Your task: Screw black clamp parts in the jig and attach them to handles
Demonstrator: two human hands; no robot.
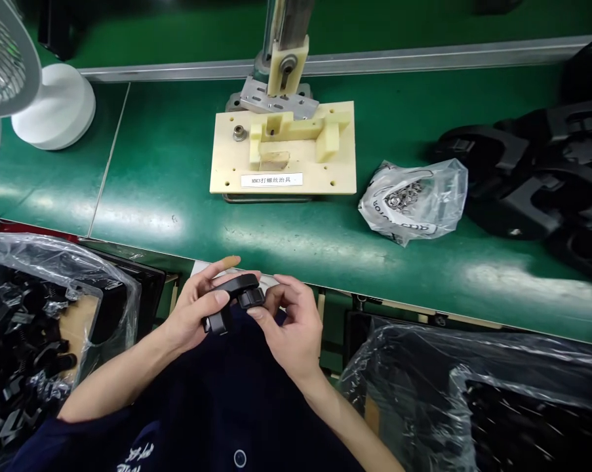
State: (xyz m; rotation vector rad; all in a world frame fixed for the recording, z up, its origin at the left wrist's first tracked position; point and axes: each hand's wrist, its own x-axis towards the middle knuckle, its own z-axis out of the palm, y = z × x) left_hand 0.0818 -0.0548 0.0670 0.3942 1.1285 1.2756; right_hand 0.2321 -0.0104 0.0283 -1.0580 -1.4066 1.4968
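A curved black plastic part (pixel 236 285) with blocky ends is held in front of my body, just off the bench's front edge. My left hand (pixel 195 311) is closed round one side of it, thumb on top and index finger stretched out past it. My right hand (pixel 296 321) pinches the small black block (pixel 251 298) at the part's other end between thumb and bent fingers. The right fingertips are partly hidden behind the part. Beyond my hands, a cream fixture (pixel 283 147) with a printed label stands on the green bench (pixel 177 164).
An open plastic bag of small metal screws (pixel 406 200) lies right of the fixture. Dark parts (pixel 536 170) are heaped at the far right. Plastic-lined bins of black parts stand at left (pixel 113 282) and right (pixel 408 354). A white fan (pixel 54 108) stands at the back left.
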